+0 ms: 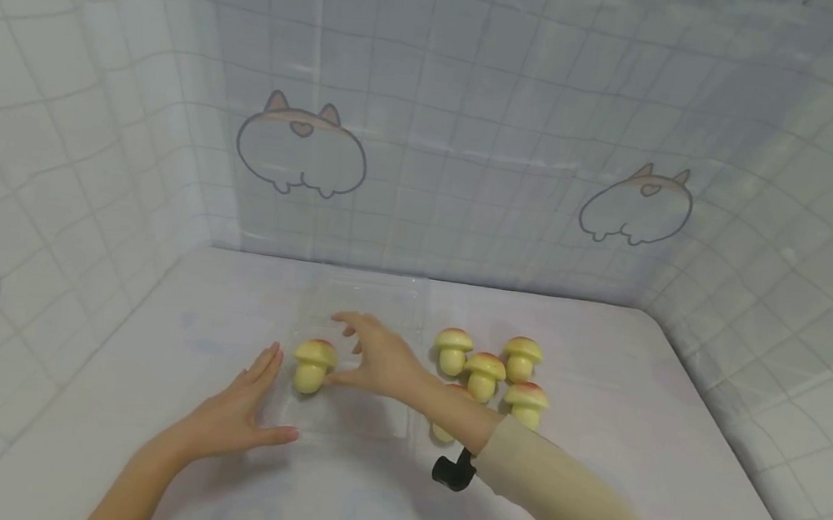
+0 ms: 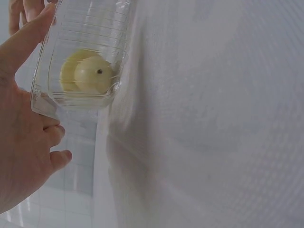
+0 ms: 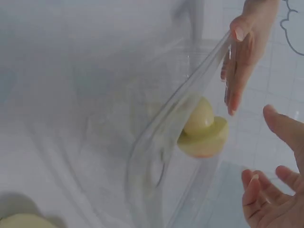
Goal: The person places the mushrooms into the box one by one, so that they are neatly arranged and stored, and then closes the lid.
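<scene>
A clear plastic container (image 1: 378,424) lies on the table, its lid (image 1: 375,294) folded back at the far side. One yellow toy mushroom with a reddish cap (image 1: 315,352) stands in its left part, also seen through the wall in the left wrist view (image 2: 92,75). My left hand (image 1: 232,414) rests against the container's left side, fingers extended and thumb at the near edge. Over the container, just right of the mushroom, my right hand (image 1: 380,361) has its thumb and fingers spread apart, holding nothing. In the right wrist view the same mushroom (image 3: 204,137) is apart from that hand (image 3: 280,180).
Several more toy mushrooms (image 1: 484,375) stand on the table to the right of the container, some partly behind my right forearm. A black object (image 1: 453,471) shows at my right wrist. Patterned sheeting (image 1: 421,210) rises behind the table and at both sides.
</scene>
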`<state>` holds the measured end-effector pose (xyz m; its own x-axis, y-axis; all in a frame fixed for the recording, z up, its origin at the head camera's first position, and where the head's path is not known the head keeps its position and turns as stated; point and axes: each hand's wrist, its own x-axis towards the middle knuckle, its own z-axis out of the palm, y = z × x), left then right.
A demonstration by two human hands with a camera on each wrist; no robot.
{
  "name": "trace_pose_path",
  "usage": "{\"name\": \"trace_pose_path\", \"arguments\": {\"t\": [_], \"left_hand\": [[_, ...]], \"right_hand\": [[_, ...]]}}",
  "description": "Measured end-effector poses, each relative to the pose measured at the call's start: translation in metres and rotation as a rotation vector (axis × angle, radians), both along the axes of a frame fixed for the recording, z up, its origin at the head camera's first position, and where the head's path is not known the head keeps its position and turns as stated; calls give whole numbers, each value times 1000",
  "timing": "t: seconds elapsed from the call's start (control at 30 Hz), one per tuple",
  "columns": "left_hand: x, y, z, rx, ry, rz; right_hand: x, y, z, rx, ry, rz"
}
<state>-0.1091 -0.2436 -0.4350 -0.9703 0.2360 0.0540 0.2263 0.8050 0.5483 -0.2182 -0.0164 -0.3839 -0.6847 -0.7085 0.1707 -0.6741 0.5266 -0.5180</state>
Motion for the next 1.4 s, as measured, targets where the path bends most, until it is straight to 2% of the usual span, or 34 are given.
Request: {"name": "trace_pose_path", "arguments": {"t": [0.2,0.43,0.57,0.7,0.9,1.1,1.3,1.4], "left_hand": [[1,0,0,19,-21,3],[2,-2,-3,13,-7,-7],[1,-3,-4,5,-2,-5],[0,-3,-5,3,2,-7],[0,-2,-3,5,1,-11],[2,-1,0,11,-4,-11],[1,-1,-2,-10,40,-23],[-1,-1,-4,-10,36,-19]], "right_hand": [[0,18,2,-86,43,53],[7,44,5,-191,183,97],[8,58,7,-249,231,92],[8,71,8,-286,241,69],[8,87,9,-284,273,15],[10,101,8,-289,258,-14],[10,117,5,-305,260,-10],[10,125,3,-318,253,-6]]}}
